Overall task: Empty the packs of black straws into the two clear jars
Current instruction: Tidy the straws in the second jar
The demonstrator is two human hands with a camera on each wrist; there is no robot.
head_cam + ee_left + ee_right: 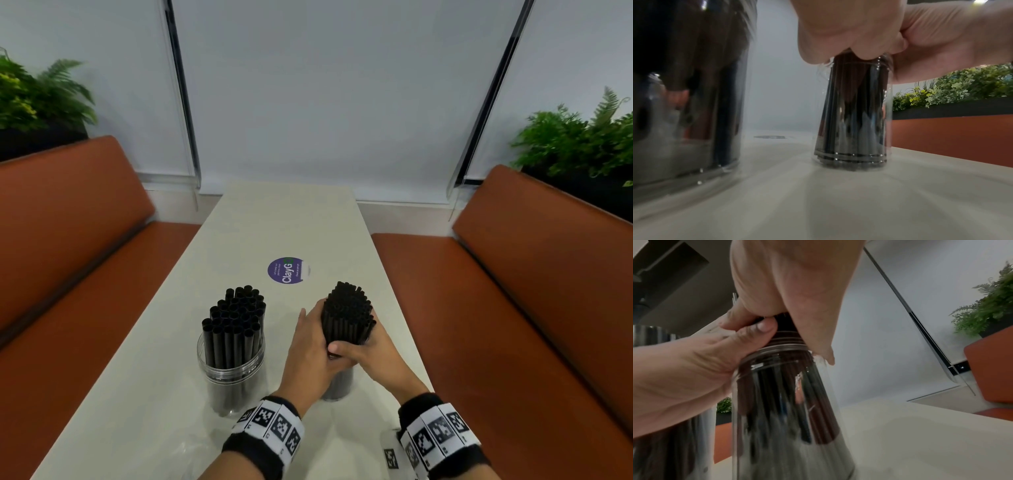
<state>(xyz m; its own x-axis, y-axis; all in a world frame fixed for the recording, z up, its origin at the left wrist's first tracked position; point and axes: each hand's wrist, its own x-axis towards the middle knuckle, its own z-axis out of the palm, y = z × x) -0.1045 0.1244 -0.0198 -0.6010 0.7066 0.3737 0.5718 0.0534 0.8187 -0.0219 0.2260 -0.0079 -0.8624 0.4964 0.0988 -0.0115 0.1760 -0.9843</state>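
Two clear jars stand on the pale table (239,222). The left jar (233,373) holds thick black straws (236,318) and nobody touches it. A bundle of thin black straws (349,315) stands in the right jar (337,385), whose top my hands hide. My left hand (310,339) and right hand (368,353) both grip this bundle just above the jar's rim. From the left wrist, the right jar (853,113) sits flat on the table under my left hand (838,32). In the right wrist view my left thumb curls against the threaded neck of the jar (787,402).
A round purple sticker (289,270) lies on the table beyond the jars. Crumpled clear plastic (191,448) lies at the near left edge. Orange benches (68,257) flank the table on both sides, with green plants (575,144) behind them.
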